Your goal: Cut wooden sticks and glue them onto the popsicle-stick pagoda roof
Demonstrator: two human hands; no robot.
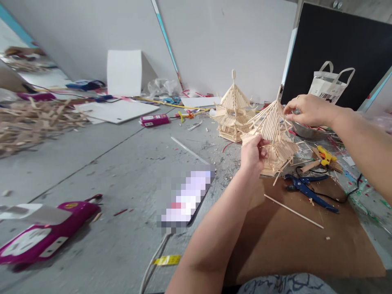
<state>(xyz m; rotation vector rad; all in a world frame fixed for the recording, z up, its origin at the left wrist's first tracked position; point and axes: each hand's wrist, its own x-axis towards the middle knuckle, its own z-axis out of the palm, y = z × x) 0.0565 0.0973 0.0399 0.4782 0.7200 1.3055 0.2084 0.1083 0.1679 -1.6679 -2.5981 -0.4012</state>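
Note:
A small pagoda model (272, 130) built of thin wooden sticks stands at the far edge of the brown board. Its pointed roof has gaps between some of the sticks. My left hand (253, 154) is closed on the model's near left side, fingers curled at the roof's lower edge. At the roof's right side, my right hand (308, 109) has its fingertips pinched together; what they hold is hidden. Behind and to the left stands a second stick pagoda (234, 108) with a finial on top.
Blue cutting pliers (309, 190), a yellow glue gun (325, 156) and a loose stick (294, 211) lie at the right. A metal bowl (312, 131) sits behind my right hand. A phone (188, 196), magenta power strips (58, 228) and a wood-stick pile (36, 122) are leftward.

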